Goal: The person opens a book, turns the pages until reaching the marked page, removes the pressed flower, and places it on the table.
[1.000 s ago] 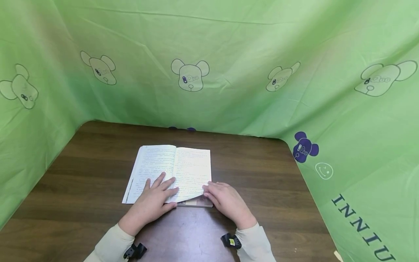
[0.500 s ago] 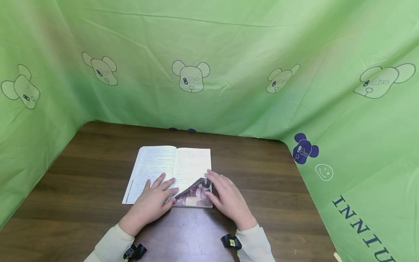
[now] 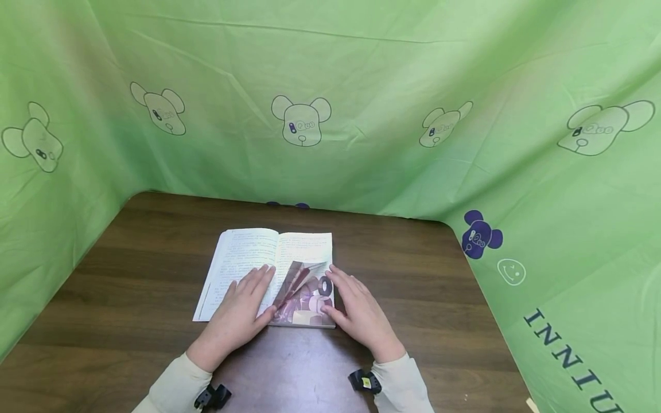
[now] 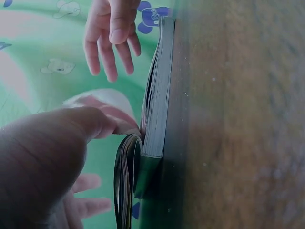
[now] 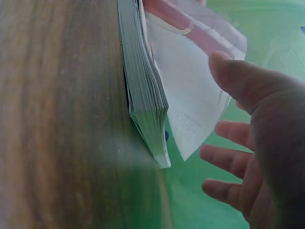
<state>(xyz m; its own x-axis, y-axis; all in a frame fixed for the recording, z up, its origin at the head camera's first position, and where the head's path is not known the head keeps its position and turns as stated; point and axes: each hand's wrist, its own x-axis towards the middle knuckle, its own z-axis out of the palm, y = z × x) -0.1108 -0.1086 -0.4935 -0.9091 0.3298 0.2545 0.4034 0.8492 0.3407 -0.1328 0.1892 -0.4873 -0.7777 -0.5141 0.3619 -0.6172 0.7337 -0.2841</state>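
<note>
An open book (image 3: 242,246) lies on the wooden table, with printed text on its left side. On the right, a curled page (image 3: 289,278) stands partly lifted and leans leftward, exposing a purple-toned picture page (image 3: 310,307) beneath. My left hand (image 3: 234,315) rests on the lower left page, fingers extended, its thumb touching the curled page near the spine. In the left wrist view that thumb (image 4: 62,138) meets the page's lower edge. My right hand (image 3: 364,312) is at the book's right edge with thumb and fingers spread apart; the right wrist view shows its fingers (image 5: 228,160) gripping nothing.
The brown table (image 3: 413,275) extends around the book on all sides. A green cloth (image 3: 361,74) printed with bear faces hangs behind and along both sides. Each wrist bears a small black camera (image 3: 365,380) on a strap.
My right hand has let go of the page corner and spread its fingers. The page has lifted and curled leftward, uncovering more of the picture page. My left fingers have drawn closer together.
</note>
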